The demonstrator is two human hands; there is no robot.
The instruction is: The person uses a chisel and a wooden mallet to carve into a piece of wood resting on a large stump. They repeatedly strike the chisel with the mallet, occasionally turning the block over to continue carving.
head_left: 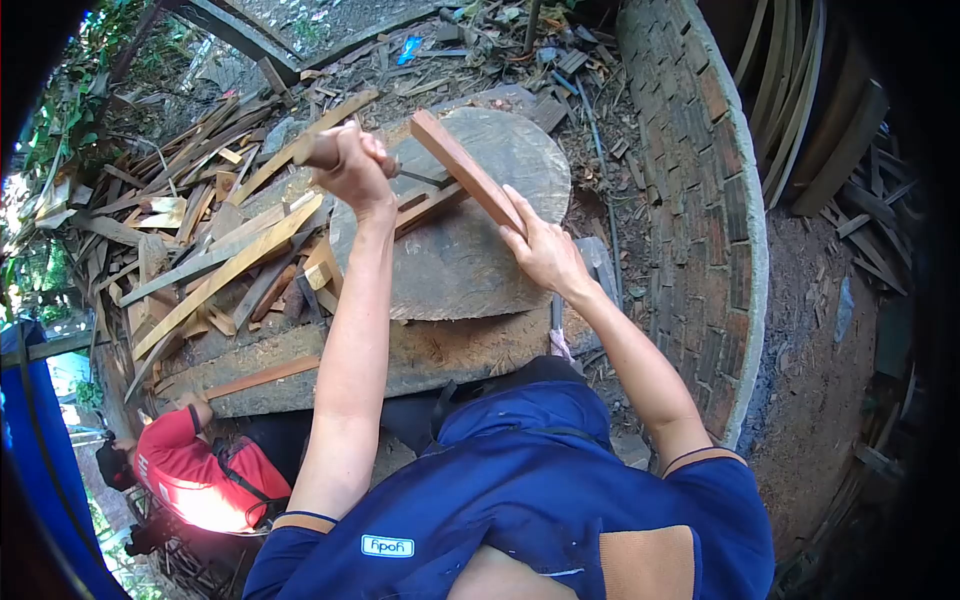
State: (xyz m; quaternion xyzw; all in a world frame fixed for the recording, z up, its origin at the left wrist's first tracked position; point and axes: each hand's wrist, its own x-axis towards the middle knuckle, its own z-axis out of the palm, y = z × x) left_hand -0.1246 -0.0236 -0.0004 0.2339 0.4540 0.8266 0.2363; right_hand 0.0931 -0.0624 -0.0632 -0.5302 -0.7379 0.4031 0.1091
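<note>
My left hand [355, 172] is closed in a fist around the wooden handle of a chisel [420, 179]. Its thin metal blade runs right, to the pieces of wood. My right hand [542, 245] grips the near end of a reddish wooden bar [462, 163], which slants up and left. Under that bar lies a second wooden piece [428, 208] with a slot cut in it, partly hidden by the bar. Both pieces are over the round top of a large tree stump [460, 268].
Wood offcuts and planks [235, 270] are heaped to the left. A curved brick wall [690, 200] rises at right. A thick timber [420, 350] crosses in front of me, with a thin strip [262, 377] on it. A person in a red shirt [200, 465] is at lower left.
</note>
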